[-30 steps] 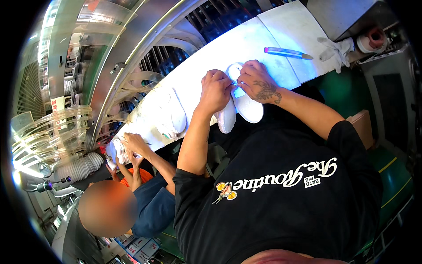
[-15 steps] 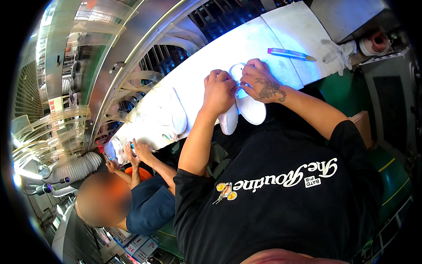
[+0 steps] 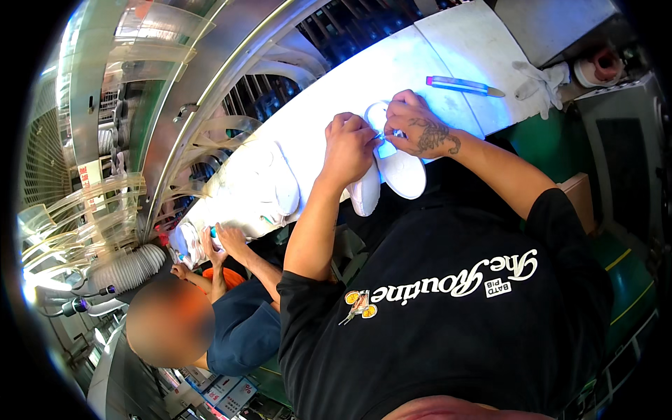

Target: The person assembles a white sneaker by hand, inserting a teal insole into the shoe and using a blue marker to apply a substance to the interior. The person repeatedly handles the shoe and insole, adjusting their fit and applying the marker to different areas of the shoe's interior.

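Note:
Two white shoes (image 3: 404, 175) lie side by side at the near edge of a white work surface under bluish light. Over the left shoe (image 3: 365, 192) my left hand (image 3: 349, 145) is closed, fingertips pinched together. My right hand (image 3: 417, 128), tattooed on its back, is closed above the other shoe. The fingertips of both hands nearly meet between the shoes, around something small and bluish that I cannot make out. Beyond my hands shows the rounded far end of a shoe.
A brush (image 3: 465, 86) and a white glove (image 3: 540, 85) lie on the right of the work surface (image 3: 381, 66). More white shoes (image 3: 280, 183) sit to the left. Past them a co-worker's hands (image 3: 222, 241) handle white items. A metal machine with clear hanging strips (image 3: 210, 131) stands behind.
My right hand has shifted very slightly up, its fingers lifting a little. My left hand is nearly still, and the shoes hardly move. The co-worker's head and hands have shifted slightly.

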A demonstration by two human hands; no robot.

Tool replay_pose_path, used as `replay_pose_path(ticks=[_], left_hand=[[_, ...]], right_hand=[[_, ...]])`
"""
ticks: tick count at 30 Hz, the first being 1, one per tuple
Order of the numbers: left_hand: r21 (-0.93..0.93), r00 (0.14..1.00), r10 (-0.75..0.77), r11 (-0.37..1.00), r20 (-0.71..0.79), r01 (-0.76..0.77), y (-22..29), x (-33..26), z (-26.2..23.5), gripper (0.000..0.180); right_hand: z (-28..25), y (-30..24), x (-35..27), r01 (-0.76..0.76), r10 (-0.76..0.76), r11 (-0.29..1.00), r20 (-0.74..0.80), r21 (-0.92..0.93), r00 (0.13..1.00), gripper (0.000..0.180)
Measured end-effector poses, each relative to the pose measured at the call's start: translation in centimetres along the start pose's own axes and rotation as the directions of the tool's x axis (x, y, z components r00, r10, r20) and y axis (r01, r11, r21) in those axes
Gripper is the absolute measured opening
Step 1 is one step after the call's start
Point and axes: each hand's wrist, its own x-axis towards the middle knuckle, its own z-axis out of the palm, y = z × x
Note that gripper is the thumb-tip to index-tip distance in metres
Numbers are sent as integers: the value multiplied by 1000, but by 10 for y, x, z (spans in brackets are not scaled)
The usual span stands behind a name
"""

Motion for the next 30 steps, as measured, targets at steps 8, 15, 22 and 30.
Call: replay_pose_path(ticks=[8,15,22,30], left_hand=[[16,1000,-2,1000,5,2,2,1,0,14],[40,998,-47,998,46,45,3,3,2,16],[5,996,-71,997,57,71,2,3,2,15],[35,996,-85,996,38,84,4,6,6,16]], right_hand=[[2,-3,2,28,-29,999,-32,-34,999,14],[4,-4,5,21,-21,999,-7,-46,1000,14],[-1,11,2,84,-85,996,24,25,996,13],[5,7,3,31,-30,999,-16,38,999,14]])
